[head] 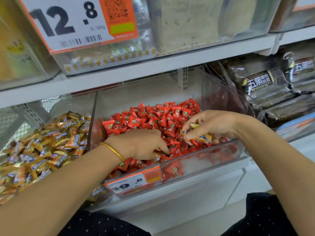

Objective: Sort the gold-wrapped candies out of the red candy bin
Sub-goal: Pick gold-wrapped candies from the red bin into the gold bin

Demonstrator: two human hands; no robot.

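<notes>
Head view. Reviewer: which step are you on?

Me: Mid-pick. My right hand [213, 125] is over the front right of the red candy bin [204, 152], fingers and thumb curled round a small bunch of gold candies [202, 138]. My left hand [141, 145] is dug into the red candies [153, 120] at the front left of that bin, fingers bent down into the pile. There's something goldish by the thumb, but I can't tell if I've pinched it.

Reviewer: Next move?

Me: My guess is to nip that stray between thumb and finger without dragging red ones up. Then both hands carry their lot over the clear wall to the gold bin [51, 142], just left of the red candy bin. The right hand looks fairly full and slick wrappers could slip, so unload soon.

Reviewer: Any text?

Me: The price tag [134, 182] on the red candy bin's front reads 19.8; its small print is blurred. The big tag [68, 23], on the shelf above and left of it, reads 12.8 and "500g", with a barcode and a QR code on orange. The dark packs [260, 80] right of the bin read 五黑; the rest is too small. The candy wrapper labels aren't legible.
</notes>
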